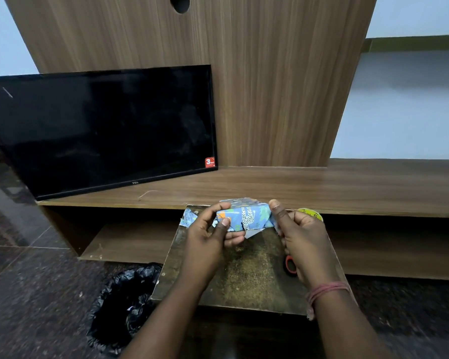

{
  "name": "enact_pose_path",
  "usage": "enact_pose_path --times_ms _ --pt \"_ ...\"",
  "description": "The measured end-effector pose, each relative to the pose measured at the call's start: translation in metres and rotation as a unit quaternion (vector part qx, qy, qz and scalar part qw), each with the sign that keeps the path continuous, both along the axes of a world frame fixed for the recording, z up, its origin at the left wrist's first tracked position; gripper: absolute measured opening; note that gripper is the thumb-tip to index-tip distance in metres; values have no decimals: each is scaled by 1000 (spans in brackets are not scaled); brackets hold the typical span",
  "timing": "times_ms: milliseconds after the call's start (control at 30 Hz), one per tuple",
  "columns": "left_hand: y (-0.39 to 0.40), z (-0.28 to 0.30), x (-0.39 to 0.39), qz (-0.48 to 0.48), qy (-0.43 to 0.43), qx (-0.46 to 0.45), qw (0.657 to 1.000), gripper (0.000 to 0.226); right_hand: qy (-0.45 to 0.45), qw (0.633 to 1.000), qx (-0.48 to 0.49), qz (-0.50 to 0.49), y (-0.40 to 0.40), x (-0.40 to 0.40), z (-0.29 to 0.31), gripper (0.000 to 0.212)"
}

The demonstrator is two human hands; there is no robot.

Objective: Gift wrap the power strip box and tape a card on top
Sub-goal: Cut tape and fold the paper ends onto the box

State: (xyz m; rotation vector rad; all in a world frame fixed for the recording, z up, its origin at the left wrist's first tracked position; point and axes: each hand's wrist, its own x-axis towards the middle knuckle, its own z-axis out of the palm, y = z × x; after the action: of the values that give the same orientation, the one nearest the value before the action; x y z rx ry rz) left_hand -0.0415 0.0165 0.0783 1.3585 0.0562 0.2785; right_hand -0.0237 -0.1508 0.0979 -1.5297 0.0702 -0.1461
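Observation:
The power strip box [246, 216], covered in blue animal-print wrapping paper, is held a little above a small worn brown table [244, 283]. My left hand [213, 231] grips its left end, thumb on the front face, with loose paper [189, 218] sticking out past the fingers. My right hand [301, 234] holds the right end, thumb pressed on the top corner. A white paper flap [254, 232] hangs under the box. No card is visible.
A yellow tape roll [311, 213] sits behind my right hand. Red-handled scissors [290, 265] lie on the table, partly hidden by my right wrist. A black bin bag [125, 304] stands on the floor to the left. A black TV [101, 128] leans on the wooden shelf unit [347, 187].

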Motion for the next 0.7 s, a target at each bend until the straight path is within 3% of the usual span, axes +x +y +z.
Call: enact_pose_path --times_ms 200,700 --pt "-3 -4 1 -4 -5 27 1000 26 30 998 -10 -52 9 5 -8 63" --pt "-8 -7 -2 -9 -3 45 999 26 75 994 -29 -70 5 10 -7 51"
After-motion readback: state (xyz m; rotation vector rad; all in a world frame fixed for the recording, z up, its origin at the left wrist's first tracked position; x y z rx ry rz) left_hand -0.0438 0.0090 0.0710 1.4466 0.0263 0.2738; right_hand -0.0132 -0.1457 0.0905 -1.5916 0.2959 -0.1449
